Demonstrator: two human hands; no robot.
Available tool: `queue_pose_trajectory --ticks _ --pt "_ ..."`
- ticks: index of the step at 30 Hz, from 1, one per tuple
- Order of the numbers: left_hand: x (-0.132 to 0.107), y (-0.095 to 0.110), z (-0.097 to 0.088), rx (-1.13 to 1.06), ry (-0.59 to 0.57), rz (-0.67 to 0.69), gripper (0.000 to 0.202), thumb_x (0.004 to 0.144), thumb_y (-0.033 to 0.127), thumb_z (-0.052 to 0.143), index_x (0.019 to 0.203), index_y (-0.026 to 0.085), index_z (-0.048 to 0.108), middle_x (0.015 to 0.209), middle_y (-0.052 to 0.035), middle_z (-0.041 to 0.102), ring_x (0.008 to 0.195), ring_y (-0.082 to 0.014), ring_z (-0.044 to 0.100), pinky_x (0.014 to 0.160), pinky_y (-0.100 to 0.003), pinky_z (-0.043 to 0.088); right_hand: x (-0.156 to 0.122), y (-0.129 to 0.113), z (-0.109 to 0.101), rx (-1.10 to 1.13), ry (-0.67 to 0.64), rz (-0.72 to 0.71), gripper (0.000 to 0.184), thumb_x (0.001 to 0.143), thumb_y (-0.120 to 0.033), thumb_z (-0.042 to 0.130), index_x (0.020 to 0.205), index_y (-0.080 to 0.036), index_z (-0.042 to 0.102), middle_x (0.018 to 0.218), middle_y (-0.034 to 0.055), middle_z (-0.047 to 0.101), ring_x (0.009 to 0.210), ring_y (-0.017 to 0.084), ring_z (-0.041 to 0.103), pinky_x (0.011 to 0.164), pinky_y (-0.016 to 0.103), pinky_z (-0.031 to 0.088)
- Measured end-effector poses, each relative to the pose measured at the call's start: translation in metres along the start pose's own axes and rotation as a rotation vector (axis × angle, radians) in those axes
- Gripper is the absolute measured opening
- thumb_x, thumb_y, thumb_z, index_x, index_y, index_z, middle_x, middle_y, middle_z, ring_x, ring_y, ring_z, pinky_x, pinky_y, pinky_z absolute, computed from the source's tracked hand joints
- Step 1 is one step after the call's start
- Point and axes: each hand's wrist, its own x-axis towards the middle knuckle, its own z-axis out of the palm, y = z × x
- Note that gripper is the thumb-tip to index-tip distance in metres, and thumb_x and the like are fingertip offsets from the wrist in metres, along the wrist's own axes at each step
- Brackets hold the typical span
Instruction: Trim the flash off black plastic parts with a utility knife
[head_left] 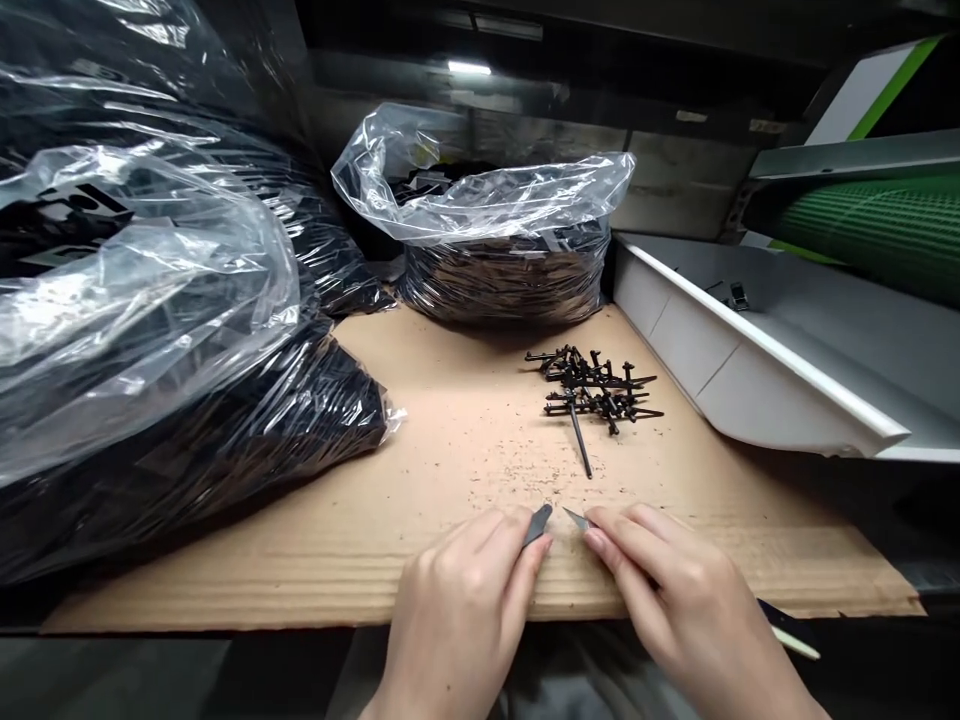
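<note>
Near the front edge of the cardboard, my left hand (469,590) pinches a small dark grey plastic piece (537,524) between thumb and fingers. Opposite it, my right hand (679,590) is closed on a craft knife, whose pointed blade (575,517) faces the grey piece with a small gap between them. A dark and pale strip behind my right wrist looks like the knife's handle (795,640). Beyond both hands lies a tangled pile of black plastic sprues (600,385), one thin rod pointing toward me. Tiny dark shavings dot the cardboard before my fingers.
Cardboard (450,370) covers the work surface. Large clear bags of black parts stand at the left (300,420) and at the back (510,270). On the right, a white-walled chute (720,340) with a few black bits sits below a green ribbed belt (877,230).
</note>
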Motion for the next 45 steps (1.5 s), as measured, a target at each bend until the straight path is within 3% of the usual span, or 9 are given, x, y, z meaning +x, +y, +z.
queue_pose_trajectory --ticks 5,17,25,31,37,41,45 --pt "-0.003 -0.002 0.003 -0.006 0.002 0.028 0.024 0.087 0.02 0.039 0.083 0.016 0.062 0.065 -0.0021 0.065 0.056 -0.0195 0.063 0.048 -0.03 0.049 0.005 0.0 0.002 -0.004 -0.038 -0.055 0.022 0.089 -0.02 0.038 0.083 -0.022 0.059 0.067 0.0006 0.058 0.061 0.016 0.057 0.053 0.026 0.043" --pt "-0.002 -0.002 0.001 0.023 0.008 0.075 0.022 0.088 0.019 0.039 0.085 0.016 0.06 0.066 -0.0026 0.065 0.056 -0.0183 0.062 0.05 -0.028 0.049 0.007 -0.003 -0.001 -0.01 -0.08 -0.044 0.021 0.088 -0.019 0.039 0.084 -0.021 0.059 0.068 0.0012 0.058 0.061 0.016 0.057 0.054 0.026 0.042" --pt "-0.003 -0.001 0.001 0.009 -0.032 0.025 0.021 0.088 0.019 0.04 0.085 0.017 0.06 0.066 -0.0021 0.064 0.057 -0.0176 0.06 0.052 -0.028 0.047 0.008 -0.002 -0.002 0.023 -0.09 -0.066 0.02 0.088 -0.017 0.039 0.076 -0.021 0.055 0.065 0.001 0.056 0.058 0.015 0.054 0.051 0.024 0.039" --pt "-0.002 -0.001 0.002 0.016 -0.006 0.046 0.018 0.088 0.018 0.042 0.088 0.016 0.059 0.065 -0.002 0.063 0.056 -0.0165 0.06 0.052 -0.026 0.046 0.009 -0.002 -0.004 0.013 -0.132 -0.051 0.022 0.087 -0.018 0.038 0.073 -0.021 0.054 0.064 0.0013 0.055 0.057 0.015 0.055 0.05 0.024 0.039" --pt "-0.001 -0.002 0.002 0.044 0.04 0.09 0.02 0.088 0.018 0.041 0.087 0.015 0.06 0.065 -0.0026 0.066 0.054 -0.0162 0.061 0.051 -0.026 0.047 0.015 -0.008 -0.001 -0.036 -0.085 -0.039 0.022 0.087 -0.019 0.04 0.07 -0.021 0.055 0.06 0.0 0.055 0.053 0.015 0.055 0.048 0.025 0.036" --pt "-0.002 -0.002 0.003 0.032 0.038 0.114 0.02 0.087 0.018 0.041 0.089 0.014 0.061 0.066 -0.003 0.066 0.055 -0.017 0.062 0.052 -0.027 0.047 0.026 -0.005 0.0 -0.177 -0.014 0.072 0.025 0.086 -0.022 0.039 0.073 -0.02 0.06 0.065 0.0033 0.062 0.061 0.018 0.059 0.053 0.027 0.038" --pt "-0.003 -0.001 0.004 0.011 0.037 0.105 0.019 0.087 0.018 0.042 0.086 0.014 0.06 0.067 -0.0029 0.065 0.056 -0.0172 0.061 0.052 -0.027 0.047 0.028 0.003 -0.004 -0.072 -0.05 0.114 0.024 0.087 -0.024 0.041 0.078 -0.02 0.063 0.075 0.0038 0.065 0.068 0.018 0.061 0.064 0.029 0.044"
